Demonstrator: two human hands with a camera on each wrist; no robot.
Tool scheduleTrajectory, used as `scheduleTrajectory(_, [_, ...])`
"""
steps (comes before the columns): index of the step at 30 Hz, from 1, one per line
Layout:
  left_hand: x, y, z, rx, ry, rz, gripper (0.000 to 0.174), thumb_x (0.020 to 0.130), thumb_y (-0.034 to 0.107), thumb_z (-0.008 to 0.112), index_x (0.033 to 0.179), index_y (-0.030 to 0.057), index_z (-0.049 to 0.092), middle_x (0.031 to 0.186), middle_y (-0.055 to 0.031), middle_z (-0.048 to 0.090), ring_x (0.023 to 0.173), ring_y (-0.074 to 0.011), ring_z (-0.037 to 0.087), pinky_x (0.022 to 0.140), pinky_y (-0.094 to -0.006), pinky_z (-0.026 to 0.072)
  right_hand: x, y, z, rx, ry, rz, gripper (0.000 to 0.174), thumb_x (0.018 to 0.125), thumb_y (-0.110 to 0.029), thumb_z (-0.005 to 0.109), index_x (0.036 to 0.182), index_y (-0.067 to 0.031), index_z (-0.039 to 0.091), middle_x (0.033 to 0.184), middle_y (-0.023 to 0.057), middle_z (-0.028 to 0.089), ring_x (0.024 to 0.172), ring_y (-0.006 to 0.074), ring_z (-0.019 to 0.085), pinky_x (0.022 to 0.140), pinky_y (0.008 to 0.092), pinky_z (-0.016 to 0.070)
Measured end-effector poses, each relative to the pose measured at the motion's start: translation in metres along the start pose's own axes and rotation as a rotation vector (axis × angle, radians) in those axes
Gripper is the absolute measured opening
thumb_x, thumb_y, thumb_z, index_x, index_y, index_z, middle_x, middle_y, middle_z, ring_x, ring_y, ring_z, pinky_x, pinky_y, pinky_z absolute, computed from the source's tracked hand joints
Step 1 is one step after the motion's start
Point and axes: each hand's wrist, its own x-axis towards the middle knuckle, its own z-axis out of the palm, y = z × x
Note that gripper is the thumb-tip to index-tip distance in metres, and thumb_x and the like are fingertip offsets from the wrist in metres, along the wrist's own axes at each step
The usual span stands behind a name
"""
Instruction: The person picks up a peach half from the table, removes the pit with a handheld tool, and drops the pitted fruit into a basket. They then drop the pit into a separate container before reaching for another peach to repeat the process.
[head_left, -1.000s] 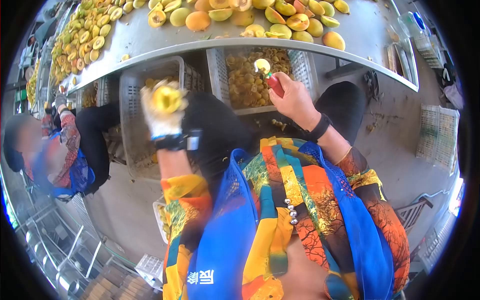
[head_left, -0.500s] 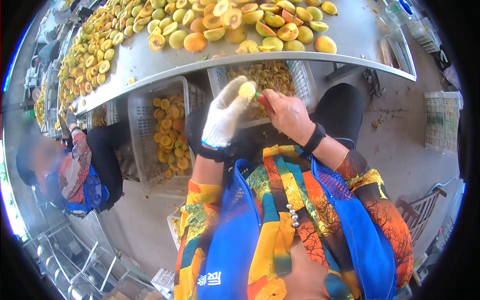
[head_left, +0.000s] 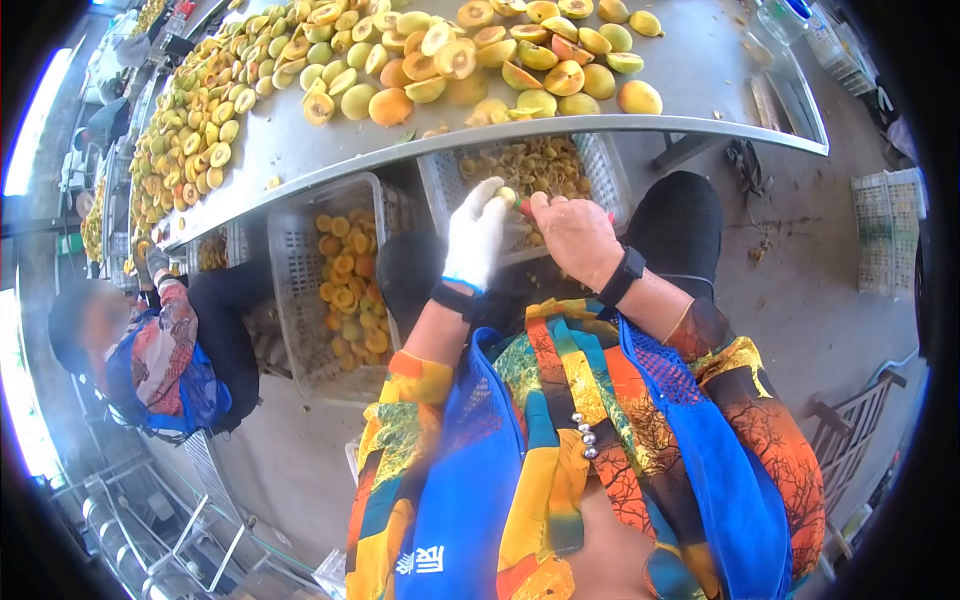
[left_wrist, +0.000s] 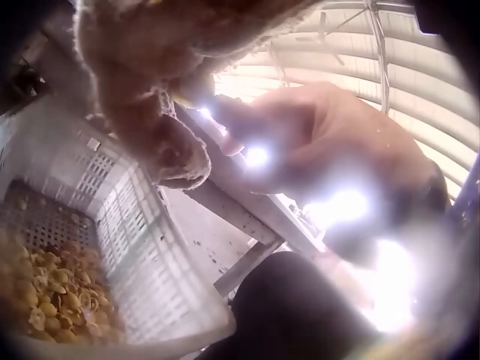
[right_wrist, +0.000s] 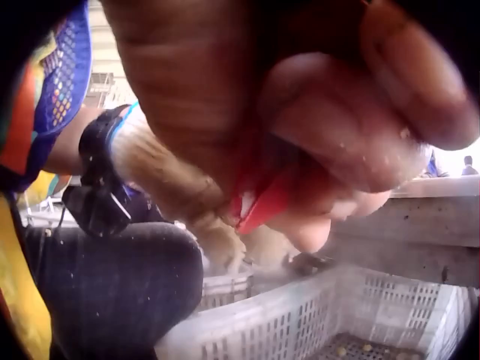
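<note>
In the head view my white-gloved left hand (head_left: 474, 235) pinches a small yellow piece of fruit (head_left: 508, 195) between fingertips and thumb. My bare right hand (head_left: 580, 240) grips a tool with a red handle (right_wrist: 262, 208), its front end right at the fruit. The two hands meet above the front crate (head_left: 612, 178), which holds yellow fruit scraps (head_left: 530, 165). Fingers hide most of the tool and the fruit. In the left wrist view the gloved fingers (left_wrist: 169, 146) curl beside the bare hand.
Many halved yellow-orange fruits (head_left: 455, 60) lie on the metal table (head_left: 300, 165). A tall crate (head_left: 295, 270) with fruit halves (head_left: 350, 280) stands to the left. Another person (head_left: 165, 350) sits further left. Stacked white crates (head_left: 888, 235) stand at right.
My left hand, blurred at left with a hollowed fruit half a second ago, has come right to meet the tool. The right hand has turned and lowered slightly. The head view has shifted.
</note>
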Motion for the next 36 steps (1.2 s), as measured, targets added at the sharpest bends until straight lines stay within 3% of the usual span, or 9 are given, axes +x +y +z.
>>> scheduleTrajectory(3, [0.002,0.0,-0.006,-0.192,-0.14,0.012,0.039,0.087,0.003,0.056,0.125,-0.0009,0.048,0.116,-0.0118,0.058,0.103,-0.017,0.055,0.089,-0.027,0.0444,0.001,0.011,0.002,0.135,0.057,-0.022,0.009,0.085,-0.012,0.051,0.083,-0.0039,0.049,0.061,0.014,0.057,0.058,0.0327,0.059,0.051,0.0418,0.0463])
scheduleTrajectory(7, [0.004,0.0,-0.008,0.07,-0.159,0.194,0.039,0.085,0.001,0.057,0.123,0.0013,0.049,0.109,-0.0109,0.06,0.099,-0.0183,0.057,0.086,-0.0298,0.0467,0.003,0.009,-0.005,0.292,0.095,-0.044,0.012,0.085,-0.011,0.054,0.079,-0.0026,0.048,0.059,0.0169,0.056,0.06,0.0354,0.059,0.054,0.0441,0.0454])
scheduleTrajectory(14, [0.003,-0.024,-0.016,-0.32,-0.227,0.033,0.041,0.085,0.006,0.058,0.124,0.0038,0.046,0.094,-0.0082,0.062,0.082,-0.0158,0.06,0.075,-0.0278,0.0488,0.004,0.013,-0.005,0.555,-0.184,-0.06,0.008,0.076,-0.006,0.054,0.079,0.0009,0.053,0.071,0.0237,0.059,0.072,0.0408,0.059,0.064,0.0476,0.0452])
scheduleTrajectory(17, [0.003,-0.038,-0.014,-0.371,-0.17,-0.017,0.039,0.087,0.011,0.055,0.124,0.0039,0.045,0.092,-0.0085,0.062,0.077,-0.017,0.06,0.072,-0.029,0.0492,0.008,0.013,-0.011,0.53,-0.332,-0.033,0.009,0.075,-0.004,0.053,0.081,0.0023,0.054,0.075,0.0242,0.06,0.077,0.0406,0.059,0.068,0.0471,0.0454])
scheduleTrajectory(19, [-0.002,-0.028,-0.007,-0.213,-0.134,0.013,0.041,0.085,0.007,0.059,0.124,0.0038,0.046,0.093,-0.0074,0.061,0.077,-0.0151,0.06,0.071,-0.028,0.0502,0.006,0.011,-0.013,0.479,-0.379,0.0,0.012,0.075,-0.006,0.053,0.084,0.0026,0.056,0.078,0.0225,0.062,0.079,0.0389,0.059,0.07,0.0461,0.0462])
scheduleTrajectory(22, [-0.009,-0.011,0.006,0.006,-0.087,0.06,0.045,0.081,0.002,0.065,0.123,0.0028,0.048,0.093,-0.0033,0.059,0.08,-0.0112,0.059,0.071,-0.0244,0.05,-0.004,0.013,-0.001,0.365,-0.179,0.018,0.012,0.079,-0.007,0.05,0.084,0.0032,0.054,0.075,0.0229,0.061,0.075,0.039,0.06,0.068,0.0464,0.0467])
scheduleTrajectory(28, [0.006,-0.023,-0.003,0.048,-0.16,0.1,0.039,0.083,0.003,0.063,0.12,-0.0007,0.052,0.1,-0.0049,0.06,0.088,-0.0112,0.057,0.079,-0.0236,0.047,-0.009,0.013,-0.003,0.373,-0.15,0.069,0.014,0.084,-0.009,0.046,0.083,0.0022,0.053,0.073,0.0224,0.061,0.073,0.0389,0.06,0.065,0.0467,0.0464])
scheduleTrajectory(31, [0.007,-0.025,-0.002,0.054,-0.137,0.04,0.038,0.083,0.003,0.062,0.12,-0.0008,0.053,0.101,-0.0062,0.06,0.089,-0.0129,0.058,0.079,-0.0241,0.0472,-0.012,0.016,0.003,0.401,-0.147,0.064,0.012,0.075,-0.003,0.053,0.085,0.0023,0.049,0.071,0.0221,0.06,0.073,0.0397,0.059,0.065,0.0467,0.0458])
scheduleTrajectory(36, [0.005,-0.031,-0.005,-0.222,-0.125,-0.011,0.043,0.083,0.003,0.06,0.125,0.0041,0.048,0.095,-0.0028,0.059,0.081,-0.0109,0.058,0.072,-0.0243,0.0484,-0.008,0.021,0.016,0.464,-0.205,-0.032,0.012,0.077,-0.005,0.052,0.087,0.0024,0.05,0.074,0.0233,0.06,0.076,0.0398,0.059,0.067,0.047,0.0453])
